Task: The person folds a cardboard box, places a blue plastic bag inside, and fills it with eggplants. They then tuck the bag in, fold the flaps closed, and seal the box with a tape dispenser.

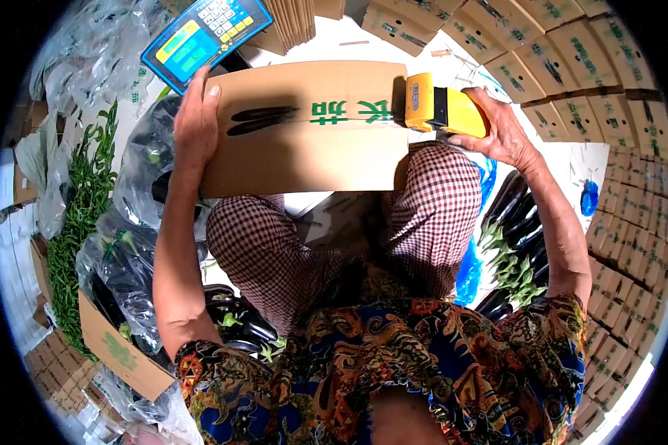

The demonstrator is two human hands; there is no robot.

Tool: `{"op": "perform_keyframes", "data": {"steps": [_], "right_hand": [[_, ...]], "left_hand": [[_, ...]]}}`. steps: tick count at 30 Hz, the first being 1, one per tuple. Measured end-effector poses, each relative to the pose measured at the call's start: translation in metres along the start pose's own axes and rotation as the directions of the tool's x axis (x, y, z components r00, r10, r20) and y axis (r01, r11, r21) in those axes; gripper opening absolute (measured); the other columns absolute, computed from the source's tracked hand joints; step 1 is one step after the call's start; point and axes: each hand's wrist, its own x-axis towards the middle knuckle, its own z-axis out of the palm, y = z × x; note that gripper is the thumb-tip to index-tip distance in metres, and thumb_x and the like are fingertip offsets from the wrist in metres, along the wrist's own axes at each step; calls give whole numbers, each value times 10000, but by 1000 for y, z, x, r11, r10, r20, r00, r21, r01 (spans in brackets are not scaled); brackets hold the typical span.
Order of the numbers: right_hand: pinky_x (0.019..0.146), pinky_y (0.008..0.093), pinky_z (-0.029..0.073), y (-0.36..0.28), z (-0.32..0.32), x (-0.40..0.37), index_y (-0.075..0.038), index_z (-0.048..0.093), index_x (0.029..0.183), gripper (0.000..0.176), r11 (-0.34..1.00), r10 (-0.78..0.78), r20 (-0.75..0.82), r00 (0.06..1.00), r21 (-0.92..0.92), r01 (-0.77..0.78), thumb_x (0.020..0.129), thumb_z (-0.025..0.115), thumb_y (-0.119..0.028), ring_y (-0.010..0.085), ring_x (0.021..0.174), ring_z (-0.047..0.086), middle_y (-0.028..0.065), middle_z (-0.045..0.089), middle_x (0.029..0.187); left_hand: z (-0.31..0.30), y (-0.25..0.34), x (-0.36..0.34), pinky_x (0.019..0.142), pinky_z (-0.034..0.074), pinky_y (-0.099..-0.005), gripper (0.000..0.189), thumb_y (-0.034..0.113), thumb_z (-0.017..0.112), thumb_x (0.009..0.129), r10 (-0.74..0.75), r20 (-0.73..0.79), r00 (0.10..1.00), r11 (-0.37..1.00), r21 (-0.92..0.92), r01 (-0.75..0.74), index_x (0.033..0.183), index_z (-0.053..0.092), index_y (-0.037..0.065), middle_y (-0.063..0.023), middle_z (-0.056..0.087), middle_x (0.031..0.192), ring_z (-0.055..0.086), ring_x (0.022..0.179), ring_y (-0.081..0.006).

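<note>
**A:** Where do we stand with the box?

**B:** The box [304,141] lies across our knees [438,200], long side running left to right, printed face up. Our left hand [197,119] is clamped on its left end, thumb on top. Our right hand [497,132] is closed round the yellow tape dispenser [441,110], which sits against the right end of the box.

**A:** What makes a good pass of tape from here?

**B:** We'd judge it wants a flat, steady pull along the middle, following the green print toward the left hand. We should press the dispenser down firmly so the tape bites at the right edge first, since a loose start tends to lift.

**A:** And the left hand?

**B:** That's our anchor. The box rests only on our knees, not on a tabletop, so it can tip or slide. We should bear down with that hand and push back against the pull.

**A:** Anything in the way?

**B:** The scale [204,37] sits just beyond the far left corner, near our left hand, so we mind our fingers there. Bagged eggplants [137,178] lie left of our knees and flat cartons [608,96] are stacked on the right. Neither seems to touch the box.

**A:** Can we see the tape itself?

**B:** No, we cannot tell whether any lies on the box.
</note>
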Motion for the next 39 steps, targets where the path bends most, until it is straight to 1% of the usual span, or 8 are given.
{"op": "perform_keyframes", "data": {"steps": [2,7,9,11,14,18,32,39], "right_hand": [[767,431,531,4,10,-5,-84,479,1161,662,999,8,-16,1000,32,-7,739,740,-522,332,846,656,159,629,875],[793,441,529,2,19,-4,-70,473,1172,639,999,19,-42,999,34,-17,753,728,-481,346,893,647,180,622,924],[795,439,529,-1,18,-2,-59,479,1167,628,999,28,-42,999,37,-27,745,745,-441,349,889,646,179,621,935],[795,441,529,-3,15,-3,-52,485,1161,614,997,56,-38,998,52,-54,743,753,-414,350,887,646,179,621,938],[771,425,530,-3,18,-6,-44,496,1164,635,997,31,-70,997,70,-26,739,764,-430,338,877,650,169,622,934],[743,403,531,-15,15,-2,-44,508,1165,631,996,-21,-88,996,88,29,730,785,-407,320,860,654,155,623,922],[726,390,538,-10,7,2,-52,527,1139,560,999,-9,-47,999,36,11,746,749,-384,308,829,672,153,638,883],[736,389,536,-4,22,3,-50,525,1143,582,986,74,-20,997,151,-70,736,764,-389,315,832,669,158,639,896]], "left_hand": [[3,1,3,1055,355,-408,431,238,455,961,217,-105,970,964,177,-197,1353,463,60,-182,539,1296,507,1212,-326],[29,81,49,1084,343,-396,401,239,433,961,704,165,691,668,175,-723,1312,507,61,-153,502,1359,461,1278,-278],[67,126,61,1065,377,-391,356,205,404,965,796,112,594,605,-160,-780,1254,547,54,-115,511,1360,500,1237,-268],[132,131,87,1024,409,-395,317,209,388,972,959,-103,265,158,-581,-799,1178,577,61,-110,557,1280,544,1162,-286],[136,149,73,959,438,-395,295,254,409,981,766,446,463,635,-416,-650,1138,575,67,-118,596,1163,567,1082,-310],[117,148,69,839,479,-399,290,287,484,961,747,397,533,665,-474,-577,1049,598,35,-128,627,981,606,928,-334],[117,142,76,798,491,-402,289,304,526,928,679,430,595,734,-371,-569,988,602,31,-129,622,948,614,894,-316],[114,138,72,767,499,-381,249,253,550,910,719,387,577,695,-382,-609,981,607,21,-128,628,909,626,858,-305]]}}
